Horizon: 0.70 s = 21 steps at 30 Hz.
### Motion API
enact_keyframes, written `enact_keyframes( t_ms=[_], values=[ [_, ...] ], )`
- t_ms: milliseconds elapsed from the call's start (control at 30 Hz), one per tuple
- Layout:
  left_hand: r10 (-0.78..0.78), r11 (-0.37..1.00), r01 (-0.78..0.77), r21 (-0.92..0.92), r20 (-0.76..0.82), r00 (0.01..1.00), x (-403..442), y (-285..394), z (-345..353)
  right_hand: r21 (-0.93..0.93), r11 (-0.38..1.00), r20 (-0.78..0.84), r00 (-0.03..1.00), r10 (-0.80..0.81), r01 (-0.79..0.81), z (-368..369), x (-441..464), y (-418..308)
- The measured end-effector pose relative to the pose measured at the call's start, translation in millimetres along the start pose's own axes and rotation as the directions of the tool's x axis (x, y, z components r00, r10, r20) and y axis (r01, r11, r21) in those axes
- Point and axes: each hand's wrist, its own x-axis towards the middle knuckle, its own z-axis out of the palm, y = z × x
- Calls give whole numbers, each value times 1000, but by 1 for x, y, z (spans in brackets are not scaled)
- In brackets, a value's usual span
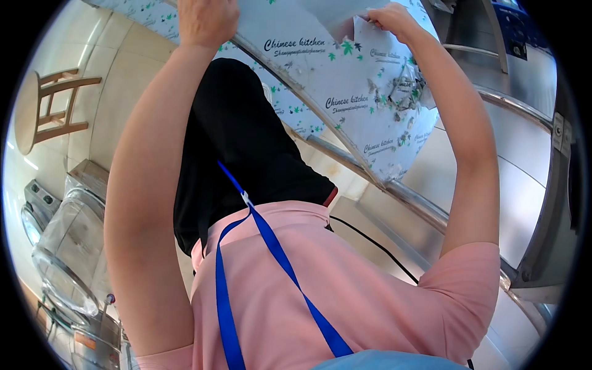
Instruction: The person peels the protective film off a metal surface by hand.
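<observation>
Pale-blue leaf-patterned film (348,77), crumpled patch (406,90)

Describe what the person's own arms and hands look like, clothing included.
The left arm and right arm are bare below short, plain pink sleeves. The left hand, cut off by the picture's top edge, and right hand show no gloves, watches or bracelets.

Wooden stool (28,114) at ten o'clock; plastic-wrapped equipment (75,237) at eight; black cable (381,245) at four; blue object (521,26) at two.
</observation>
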Motion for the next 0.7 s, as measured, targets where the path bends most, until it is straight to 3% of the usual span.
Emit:
enact_keyframes(
  t_ms=[33, 67, 100, 133, 167, 267, 367, 467, 567, 700],
  values=[
    [5, 1000, -5, 1, 2, 1000, -1, 0, 0, -299, 919, 29, 965, -261, 257, 11, 17, 32],
    [12, 1000, -12, 5, 4, 1000, 0, 0, -1, -553, 689, 134, 866, -482, 469, 15, 26, 49],
    [7, 1000, -7, 12, 0, 1000, 1, 0, -2, -348, 905, -13, 964, -265, 244, 9, 15, 31],
    [-1, 1000, 1, 19, 0, 1000, 1, 2, -2, -86, 996, -91, 996, 1, -8, 0, -11, -7],
    [-10, 1000, 10, 25, 2, 1000, 1, 2, -3, 192, 947, -90, 957, 277, -256, -5, -26, -28],
    [-31, 999, 31, 14, 9, 999, 0, 2, -1, 252, 903, -37, 929, 368, -348, -4, -22, -10],
    [-17, 1000, 17, 18, -7, 1000, 0, 0, 2, 439, 863, -154, 924, 349, -252, -2, -31, -10],
    [-8, 1000, 8, 27, -12, 1000, 0, 1, 2, 279, 886, -121, 901, 416, -371, -13, -33, -28],
    [-29, 1000, 29, 1, 21, 999, 1, 2, 0, 290, 883, 16, 924, 382, -370, -18, -35, -36],
    [65, 994, -66, 88, 19, 998, 2, -7, 3, 294, 861, 3, 901, 434, -415, -9, -20, -23]
  ],
)
